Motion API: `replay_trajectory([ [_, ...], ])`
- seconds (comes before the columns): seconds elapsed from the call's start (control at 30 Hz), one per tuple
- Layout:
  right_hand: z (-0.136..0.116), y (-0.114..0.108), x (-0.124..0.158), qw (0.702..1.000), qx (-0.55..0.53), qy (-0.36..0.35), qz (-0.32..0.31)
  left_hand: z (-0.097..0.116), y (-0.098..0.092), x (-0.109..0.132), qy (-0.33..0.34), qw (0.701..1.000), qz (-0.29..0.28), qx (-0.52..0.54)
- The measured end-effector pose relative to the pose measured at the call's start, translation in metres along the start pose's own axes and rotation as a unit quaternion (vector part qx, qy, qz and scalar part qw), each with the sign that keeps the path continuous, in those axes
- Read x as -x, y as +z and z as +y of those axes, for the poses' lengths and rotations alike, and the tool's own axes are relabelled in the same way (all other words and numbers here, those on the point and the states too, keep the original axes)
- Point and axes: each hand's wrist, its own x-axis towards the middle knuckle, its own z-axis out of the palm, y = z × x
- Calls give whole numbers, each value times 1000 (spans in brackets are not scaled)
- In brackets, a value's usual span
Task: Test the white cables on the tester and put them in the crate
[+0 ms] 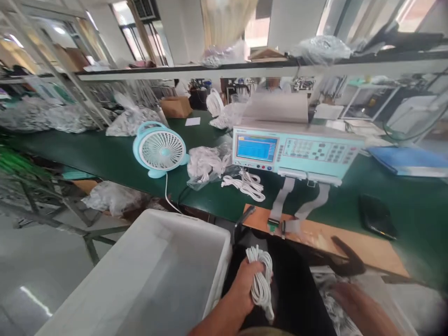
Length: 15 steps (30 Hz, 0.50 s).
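Note:
My left hand [248, 280] is closed around a coiled bundle of white cable [262, 282], held above my lap. At the lower right my right hand [345, 294] is smeared by motion, over a clear plastic bag [331, 305] with whitish cables in it; its fingers cannot be made out. On the green bench, two loose white cable coils [247, 184] lie before a light-blue tester [297, 151] with a lit screen. Grey ribbon cables [282, 198] run from the tester down to small connectors [273, 225] on an orange-brown board [371, 252].
A large white plastic bin [154, 219] stands at my left, below the bench edge. On the green bench [206, 200] are a blue fan [163, 149], a bagged bundle of white cables [206, 163], a black phone-like object [377, 216] and a blue folder [409, 158]. A shelf [175, 73] crosses behind.

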Motion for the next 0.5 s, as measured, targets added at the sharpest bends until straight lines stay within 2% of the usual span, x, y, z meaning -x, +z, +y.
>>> replay_trajectory([
  [0.03,-8,13,3,1000,13,-8,-21,-4,3,0,1,1000,-2,4],
  [0.07,-20,30,3,998,-1,-26,-65,-8,7,0,8,1000,-1,9],
  [0.13,-49,65,0,992,-44,-58,-107,-11,16,2,20,1000,-4,10],
  [0.23,-85,100,-6,977,-119,-121,-129,-10,24,11,29,999,-37,3],
  [0.33,-92,106,-9,970,-189,-101,-113,-1,19,23,37,997,-63,-13],
  [0.43,-78,100,-11,968,-243,-10,-61,10,3,31,85,989,-105,-60],
  [0.5,-67,97,-14,958,-281,43,-21,15,-11,34,130,972,-127,-149],
])
